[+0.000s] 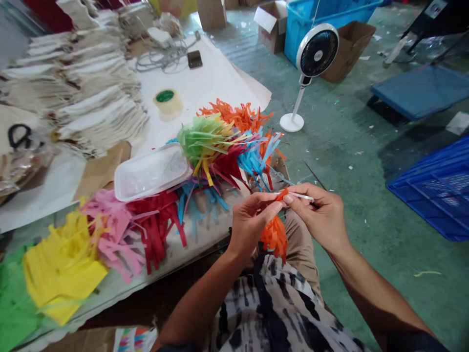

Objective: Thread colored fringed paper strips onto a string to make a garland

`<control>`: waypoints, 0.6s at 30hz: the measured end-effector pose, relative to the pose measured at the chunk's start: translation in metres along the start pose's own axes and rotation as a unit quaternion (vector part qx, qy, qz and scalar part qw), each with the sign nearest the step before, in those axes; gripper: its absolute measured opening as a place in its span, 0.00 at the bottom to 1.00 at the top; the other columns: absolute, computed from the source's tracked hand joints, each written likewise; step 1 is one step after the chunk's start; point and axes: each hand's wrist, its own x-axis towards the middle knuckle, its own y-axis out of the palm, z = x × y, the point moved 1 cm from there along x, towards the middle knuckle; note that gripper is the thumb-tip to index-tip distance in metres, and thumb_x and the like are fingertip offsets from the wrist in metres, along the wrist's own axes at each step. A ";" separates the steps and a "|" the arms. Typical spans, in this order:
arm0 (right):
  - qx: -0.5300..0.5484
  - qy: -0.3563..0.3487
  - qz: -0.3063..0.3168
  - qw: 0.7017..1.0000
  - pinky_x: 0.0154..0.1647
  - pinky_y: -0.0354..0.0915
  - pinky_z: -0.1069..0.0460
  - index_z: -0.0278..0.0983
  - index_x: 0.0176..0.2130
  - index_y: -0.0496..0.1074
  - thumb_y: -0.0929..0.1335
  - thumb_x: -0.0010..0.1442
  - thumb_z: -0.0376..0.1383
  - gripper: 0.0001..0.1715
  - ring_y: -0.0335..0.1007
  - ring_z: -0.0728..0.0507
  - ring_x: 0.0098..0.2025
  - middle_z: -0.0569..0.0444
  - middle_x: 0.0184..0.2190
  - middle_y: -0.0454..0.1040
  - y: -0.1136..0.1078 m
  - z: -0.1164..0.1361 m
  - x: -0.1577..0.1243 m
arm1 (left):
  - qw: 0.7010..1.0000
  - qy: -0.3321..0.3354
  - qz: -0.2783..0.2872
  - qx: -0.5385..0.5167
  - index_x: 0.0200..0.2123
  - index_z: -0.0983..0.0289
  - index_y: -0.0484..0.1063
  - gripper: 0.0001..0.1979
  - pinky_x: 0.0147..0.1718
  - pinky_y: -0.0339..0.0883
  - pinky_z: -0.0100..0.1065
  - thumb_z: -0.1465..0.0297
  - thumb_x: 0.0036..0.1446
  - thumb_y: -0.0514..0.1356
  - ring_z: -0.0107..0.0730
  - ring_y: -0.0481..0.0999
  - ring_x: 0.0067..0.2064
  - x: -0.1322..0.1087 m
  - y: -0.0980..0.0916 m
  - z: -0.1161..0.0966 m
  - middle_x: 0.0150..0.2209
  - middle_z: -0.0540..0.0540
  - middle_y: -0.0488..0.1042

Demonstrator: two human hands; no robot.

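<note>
My left hand (252, 220) pinches the top of an orange fringed paper tassel (274, 237) that hangs down over my lap. My right hand (320, 215) meets it from the right, fingers closed on the tassel's orange tip and on a thin white strip (302, 196) that sticks out to the right. Both hands are held just off the table's near edge. On the table beside them lies a heap of fringed paper tassels (220, 144) in green, orange, blue and red.
A white foam tray (152, 172) rests on pink and red fringes (120, 230). Yellow paper (62, 274), a tape roll (166, 100), stacked cloth bags (84, 93) and cables cover the table. A small white fan (315, 54), blue crates (436, 190) and cardboard boxes stand on the green floor.
</note>
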 end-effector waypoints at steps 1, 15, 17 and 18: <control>-0.010 -0.003 -0.001 1.000 0.25 0.56 0.55 0.41 0.40 0.83 0.75 0.65 0.45 0.11 0.65 0.51 0.25 0.56 0.29 0.79 0.000 -0.001 0.000 | 1.000 0.000 -0.008 0.007 0.38 0.58 0.85 0.06 0.43 0.73 0.27 0.66 0.56 0.74 0.26 0.82 0.39 0.000 -0.001 0.001 0.37 0.51 0.85; -0.065 -0.050 -0.008 0.997 0.23 0.51 0.56 0.39 0.39 0.78 0.70 0.69 0.37 0.06 0.53 0.54 0.22 0.63 0.23 0.67 0.004 -0.006 -0.001 | 0.982 -0.140 0.116 -0.047 0.41 0.64 0.80 0.15 0.28 0.61 0.26 0.58 0.59 0.71 0.20 0.70 0.26 0.011 -0.012 -0.004 0.33 0.51 0.76; -0.076 -0.061 -0.015 0.995 0.23 0.52 0.56 0.38 0.39 0.78 0.70 0.68 0.35 0.05 0.54 0.54 0.23 0.62 0.24 0.68 0.003 -0.007 -0.001 | 0.984 -0.139 0.109 -0.030 0.43 0.63 0.81 0.14 0.31 0.63 0.26 0.62 0.57 0.73 0.20 0.71 0.28 0.012 -0.013 -0.003 0.31 0.50 0.76; -0.083 -0.067 -0.017 0.994 0.24 0.52 0.56 0.38 0.39 0.78 0.70 0.68 0.35 0.05 0.55 0.54 0.23 0.62 0.25 0.69 0.002 -0.007 -0.002 | 0.984 -0.140 0.107 -0.020 0.43 0.63 0.81 0.14 0.32 0.64 0.27 0.63 0.56 0.73 0.20 0.72 0.28 0.012 -0.013 -0.003 0.31 0.49 0.76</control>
